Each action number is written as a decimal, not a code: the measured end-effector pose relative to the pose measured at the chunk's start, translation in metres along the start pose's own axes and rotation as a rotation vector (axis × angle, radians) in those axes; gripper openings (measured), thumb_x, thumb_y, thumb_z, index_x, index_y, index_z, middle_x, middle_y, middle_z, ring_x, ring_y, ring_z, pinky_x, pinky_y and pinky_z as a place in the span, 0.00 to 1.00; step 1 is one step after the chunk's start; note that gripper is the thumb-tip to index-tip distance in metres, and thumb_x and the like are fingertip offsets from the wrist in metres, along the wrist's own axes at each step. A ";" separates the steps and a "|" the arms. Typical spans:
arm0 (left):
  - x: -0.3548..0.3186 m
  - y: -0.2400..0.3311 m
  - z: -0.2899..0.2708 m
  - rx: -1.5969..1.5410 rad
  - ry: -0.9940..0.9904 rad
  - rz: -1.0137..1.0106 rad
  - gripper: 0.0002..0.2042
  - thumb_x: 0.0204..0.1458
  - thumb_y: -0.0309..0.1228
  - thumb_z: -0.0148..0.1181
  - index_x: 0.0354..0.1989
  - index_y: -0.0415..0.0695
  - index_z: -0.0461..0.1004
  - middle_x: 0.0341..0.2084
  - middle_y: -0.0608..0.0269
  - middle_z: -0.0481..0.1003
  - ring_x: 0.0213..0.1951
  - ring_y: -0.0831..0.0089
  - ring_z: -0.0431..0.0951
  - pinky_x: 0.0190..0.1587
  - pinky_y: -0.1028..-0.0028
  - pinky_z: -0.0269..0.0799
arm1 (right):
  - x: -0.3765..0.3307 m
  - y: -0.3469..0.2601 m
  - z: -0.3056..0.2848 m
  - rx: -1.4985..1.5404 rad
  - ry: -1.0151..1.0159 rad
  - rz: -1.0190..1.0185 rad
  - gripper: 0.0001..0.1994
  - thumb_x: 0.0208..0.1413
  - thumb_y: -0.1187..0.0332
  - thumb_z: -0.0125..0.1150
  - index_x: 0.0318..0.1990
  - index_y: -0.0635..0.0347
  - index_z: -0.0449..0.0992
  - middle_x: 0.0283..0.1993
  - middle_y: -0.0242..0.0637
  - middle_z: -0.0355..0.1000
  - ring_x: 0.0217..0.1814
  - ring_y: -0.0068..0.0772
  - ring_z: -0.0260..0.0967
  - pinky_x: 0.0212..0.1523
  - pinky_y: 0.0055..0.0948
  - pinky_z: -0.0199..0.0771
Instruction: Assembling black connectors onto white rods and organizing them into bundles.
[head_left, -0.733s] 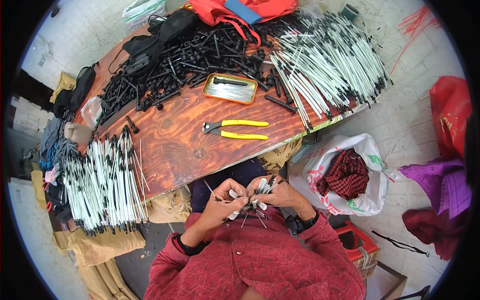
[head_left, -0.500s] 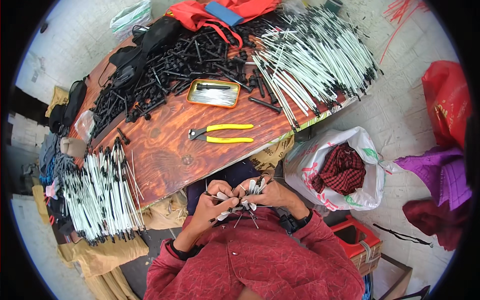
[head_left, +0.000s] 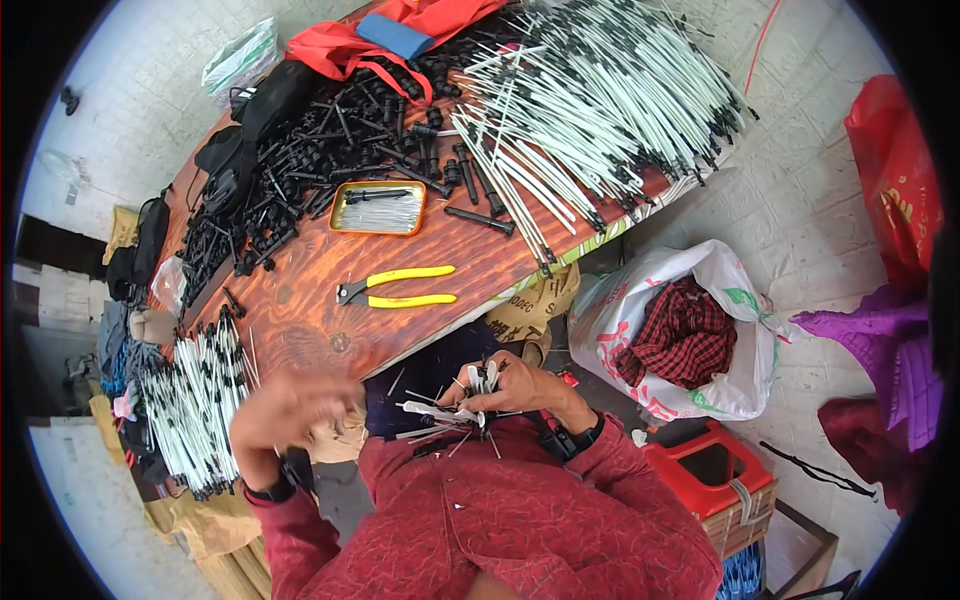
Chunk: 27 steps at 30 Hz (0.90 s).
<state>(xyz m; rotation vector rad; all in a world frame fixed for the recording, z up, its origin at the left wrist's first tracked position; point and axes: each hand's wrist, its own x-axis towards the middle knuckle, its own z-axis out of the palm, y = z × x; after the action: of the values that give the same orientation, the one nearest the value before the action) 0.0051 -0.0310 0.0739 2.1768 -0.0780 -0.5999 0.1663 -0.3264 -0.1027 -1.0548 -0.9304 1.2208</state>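
Above my lap, my right hand [head_left: 520, 386] grips a cluster of thin rods with white, paddle-like pieces and black ends [head_left: 478, 405] that splay out in several directions. My left hand [head_left: 295, 408] is off to the left, apart from the cluster, over the table's near edge. Motion smears its fingers, so whether it holds anything is unclear. Beside it lies a pile of white rods with black tips [head_left: 200, 405]. Yellow-handled end-cutting pliers [head_left: 405, 286] rest on the wooden table [head_left: 300, 300]. Behind them sits a small orange-rimmed tin [head_left: 378, 208] holding thin pale pins and a black piece.
Many black plastic shafts [head_left: 300, 170] are heaped at the table's back left, and a large stack of white rods [head_left: 600, 110] covers its right end. To my right stand a white plastic bag [head_left: 740, 350] with checked cloth inside and a red stool [head_left: 690, 465].
My left hand has let go of the cluster and swung left toward the nearer rod pile. The right hand still holds the cluster. The whole view has shifted slightly.
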 end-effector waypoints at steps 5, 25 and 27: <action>0.134 0.051 -0.007 0.212 0.507 0.153 0.12 0.61 0.25 0.61 0.52 0.38 0.81 0.46 0.53 0.82 0.48 0.60 0.83 0.50 0.64 0.78 | -0.009 0.004 -0.002 0.103 -0.003 -0.021 0.14 0.57 0.71 0.68 0.50 0.65 0.85 0.47 0.37 0.84 0.46 0.23 0.76 0.51 0.27 0.74; 0.105 0.067 0.051 0.415 0.504 0.125 0.17 0.48 0.24 0.72 0.49 0.42 0.80 0.33 0.57 0.79 0.31 0.58 0.79 0.35 0.65 0.74 | -0.035 0.007 -0.004 0.131 -0.029 -0.094 0.10 0.59 0.73 0.70 0.45 0.68 0.82 0.50 0.41 0.84 0.52 0.25 0.78 0.55 0.30 0.77; 0.074 0.050 0.068 0.144 0.455 -0.027 0.20 0.49 0.24 0.72 0.52 0.42 0.81 0.30 0.61 0.78 0.29 0.68 0.76 0.33 0.70 0.71 | -0.030 0.004 0.001 0.131 -0.036 -0.112 0.09 0.59 0.74 0.69 0.44 0.68 0.82 0.49 0.42 0.84 0.52 0.26 0.79 0.55 0.30 0.77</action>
<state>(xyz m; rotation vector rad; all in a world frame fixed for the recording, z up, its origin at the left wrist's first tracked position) 0.0476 -0.1312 0.0483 2.4051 0.1553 -0.1046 0.1604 -0.3558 -0.1067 -0.8687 -0.9121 1.1941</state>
